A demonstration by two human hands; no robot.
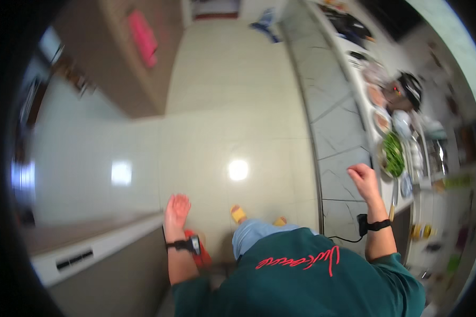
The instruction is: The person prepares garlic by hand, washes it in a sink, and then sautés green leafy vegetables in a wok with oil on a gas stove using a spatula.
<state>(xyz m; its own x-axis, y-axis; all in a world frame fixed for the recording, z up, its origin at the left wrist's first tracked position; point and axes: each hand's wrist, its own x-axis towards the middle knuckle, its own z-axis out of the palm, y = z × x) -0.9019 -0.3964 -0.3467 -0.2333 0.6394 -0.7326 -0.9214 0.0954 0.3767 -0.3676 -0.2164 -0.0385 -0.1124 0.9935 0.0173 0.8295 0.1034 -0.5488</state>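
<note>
My left hand [178,209], palm up with fingers slightly bent, hangs over the floor near a white-topped cabinet and holds nothing. My right hand [365,181] is loosely curled beside the counter's front edge, with nothing visible in it. Close to it on the counter are a bowl of cut green vegetables [393,154] and a knife [394,196], its handle toward me. A dish of pinkish food [382,120] lies beyond the bowl. Each wrist wears a strapped device, and a cable runs from near the right one.
Marble-patterned cabinet fronts [335,136] line the right side. A rice cooker [405,93] stands farther along the counter. The brown partition [137,75], with a pink cloth [142,38], juts in at left. A blue item [266,25] lies on the tiled floor [238,119] at the far end.
</note>
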